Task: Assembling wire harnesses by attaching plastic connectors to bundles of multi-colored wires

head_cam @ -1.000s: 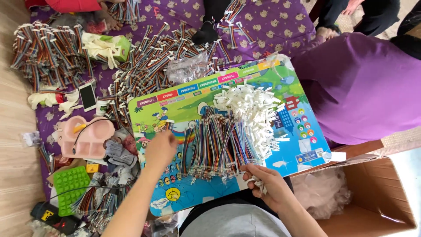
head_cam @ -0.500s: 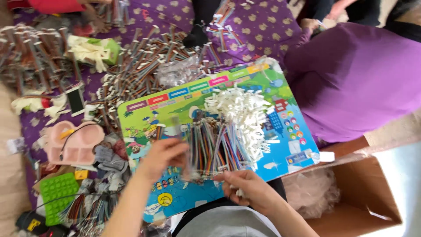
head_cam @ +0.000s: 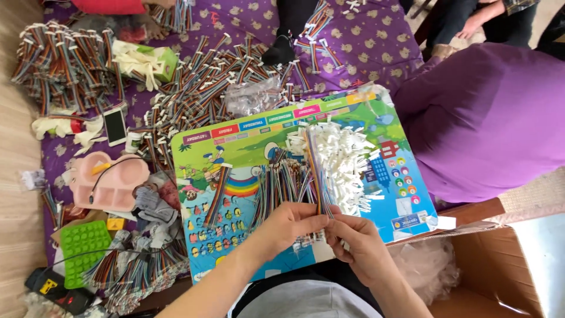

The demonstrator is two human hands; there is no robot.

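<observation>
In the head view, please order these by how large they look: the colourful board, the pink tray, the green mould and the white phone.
Largest to smallest:
1. colourful board
2. pink tray
3. green mould, close to the tray in apparent size, so this order is unsure
4. white phone

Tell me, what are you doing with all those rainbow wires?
A person's left hand and right hand together pinch a thin bundle of rainbow ribbon cables with white plugs, lifting it off a bigger heap of cables. The heap lies on a colourful picture board across the person's lap. More cable bundles lie scattered on the purple cloth. Another person in a purple top sits beside them.
</observation>
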